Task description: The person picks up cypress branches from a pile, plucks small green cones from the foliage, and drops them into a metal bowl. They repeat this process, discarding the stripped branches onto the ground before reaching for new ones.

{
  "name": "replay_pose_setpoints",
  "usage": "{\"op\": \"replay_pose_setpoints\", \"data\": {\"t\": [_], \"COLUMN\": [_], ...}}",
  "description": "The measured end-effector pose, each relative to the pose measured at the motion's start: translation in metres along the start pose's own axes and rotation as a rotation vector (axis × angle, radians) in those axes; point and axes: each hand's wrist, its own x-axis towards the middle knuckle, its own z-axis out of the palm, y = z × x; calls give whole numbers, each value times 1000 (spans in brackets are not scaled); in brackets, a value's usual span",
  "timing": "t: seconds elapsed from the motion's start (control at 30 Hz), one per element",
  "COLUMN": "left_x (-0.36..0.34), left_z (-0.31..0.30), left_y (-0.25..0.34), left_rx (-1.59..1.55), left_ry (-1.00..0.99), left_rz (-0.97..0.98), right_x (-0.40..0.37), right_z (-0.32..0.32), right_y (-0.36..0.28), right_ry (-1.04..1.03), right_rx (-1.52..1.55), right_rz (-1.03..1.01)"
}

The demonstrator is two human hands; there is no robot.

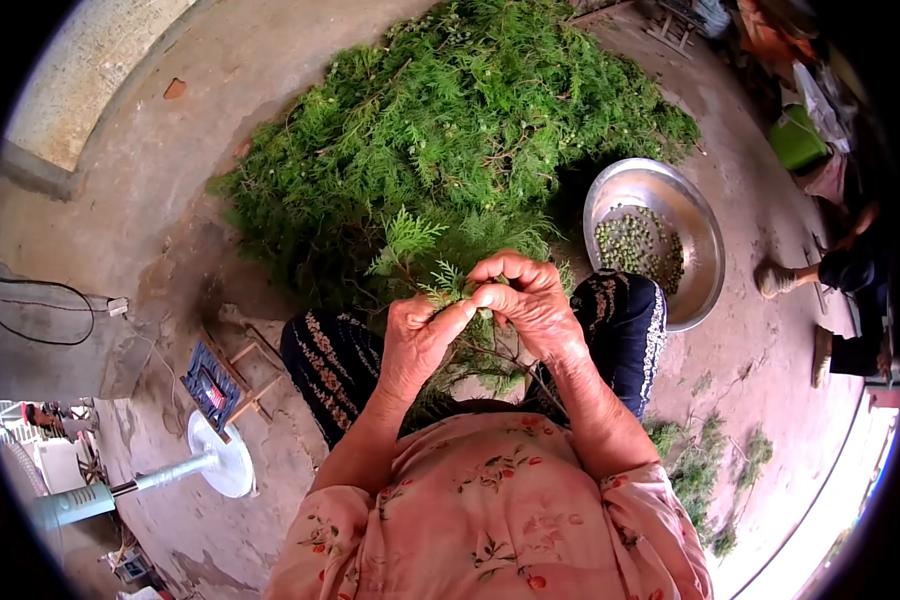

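My left hand pinches a green conifer sprig between thumb and fingers. Close against it, my right hand is closed at the same sprig, thumb and fingertips together; any small cone in them is hidden. A thin branch runs down from between the hands over my lap. Just beyond lies a big heap of cut green branches. To the right of my knee stands a metal basin with many small round green cones in its bottom.
On the left are a small folding stool and a fan stand with a round base. Loose sprigs lie on the floor at right. Another person's legs show at the right edge, near a green bag.
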Motion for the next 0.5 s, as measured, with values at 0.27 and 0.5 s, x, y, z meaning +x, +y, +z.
{"op": "replay_pose_setpoints", "data": {"t": [0.27, 0.5], "left_x": [-6, -3], "left_z": [0, -12], "left_y": [3, -2], "left_rx": [18, -261], "left_ry": [24, -82], "left_rz": [100, -4], "right_x": [-3, 10], "right_z": [0, -17], "right_y": [3, 5], "right_ry": [47, -71], "right_rx": [509, 804], "right_rz": [373, 261]}}
